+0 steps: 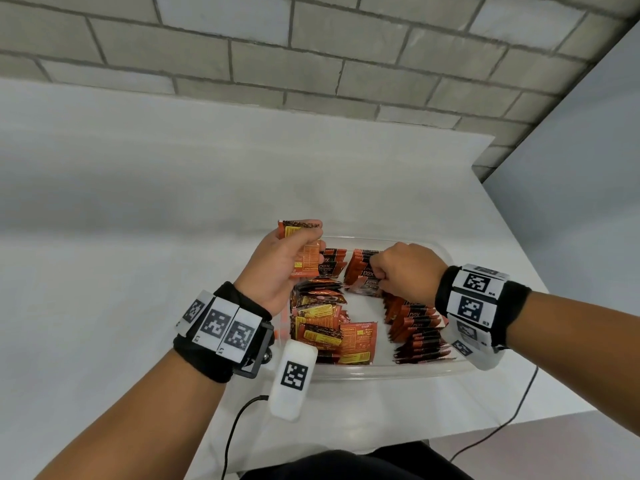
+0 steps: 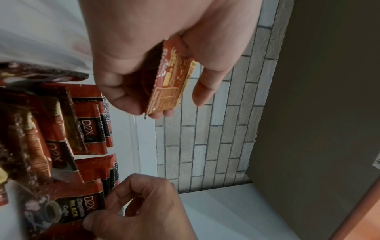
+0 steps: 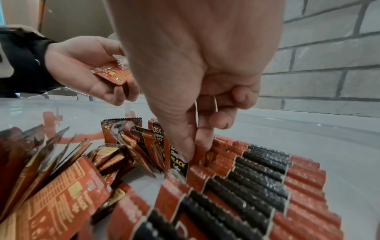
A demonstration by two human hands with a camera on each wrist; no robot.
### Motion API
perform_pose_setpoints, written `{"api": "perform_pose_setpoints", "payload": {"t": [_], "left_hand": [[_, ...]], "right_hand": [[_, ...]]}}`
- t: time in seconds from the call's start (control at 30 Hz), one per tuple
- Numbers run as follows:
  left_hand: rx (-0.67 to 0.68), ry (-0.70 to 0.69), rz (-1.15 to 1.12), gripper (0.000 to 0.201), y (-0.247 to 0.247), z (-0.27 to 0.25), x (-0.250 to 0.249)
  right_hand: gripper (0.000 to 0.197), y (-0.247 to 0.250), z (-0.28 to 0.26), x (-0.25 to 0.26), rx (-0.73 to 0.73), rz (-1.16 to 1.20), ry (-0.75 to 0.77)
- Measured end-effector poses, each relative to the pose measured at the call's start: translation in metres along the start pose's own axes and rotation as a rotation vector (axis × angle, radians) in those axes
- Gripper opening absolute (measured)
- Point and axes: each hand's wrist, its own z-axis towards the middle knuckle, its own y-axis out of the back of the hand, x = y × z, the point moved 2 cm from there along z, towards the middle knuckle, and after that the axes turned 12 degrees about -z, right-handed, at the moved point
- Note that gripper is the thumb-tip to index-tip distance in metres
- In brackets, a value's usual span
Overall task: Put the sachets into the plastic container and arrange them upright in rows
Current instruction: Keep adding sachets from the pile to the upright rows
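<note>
The right hand (image 1: pixel 403 271) reaches down into the clear plastic container (image 1: pixel 429 370), thumb and forefinger pinching the top edge of a D2X coffee sachet (image 3: pixel 178 164) at the end of the upright row (image 3: pixel 265 177). Its long axis stands nearly vertical, leaning slightly. The left hand (image 1: pixel 277 268) hovers near the far left rim, fingers curled round another sachet (image 1: pixel 304 252), back panel showing. Probably that one goes in next, passed rightward to the nearer right hand.
</note>
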Motion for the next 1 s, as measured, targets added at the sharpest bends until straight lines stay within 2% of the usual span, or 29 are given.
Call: {"api": "perform_pose_setpoints", "payload": {"t": [0.27,0.6,0.77,0.87,1.0], "left_hand": [[0.000,0.002,-0.003,0.026,0.000,-0.001,0.001],[0.020,0.010,-0.011,0.025,-0.001,0.001,0.003],[0.029,0.041,-0.018,0.011,0.001,0.001,0.005],[0.054,0.068,-0.049,0.011,-0.001,0.000,0.005],[0.130,0.087,0.002,0.015,-0.010,-0.004,0.001]], "right_hand": [[0.005,0.002,0.001,-0.002,-0.019,-0.028,-0.032],[0.019,0.007,0.001,-0.006,-0.049,0.011,-0.057],[0.017,0.003,0.001,-0.012,-0.056,0.076,-0.080],[0.015,0.007,-0.005,-0.023,-0.090,0.190,-0.136],[0.016,0.029,-0.021,-0.031,-0.225,0.566,-0.147]]}}
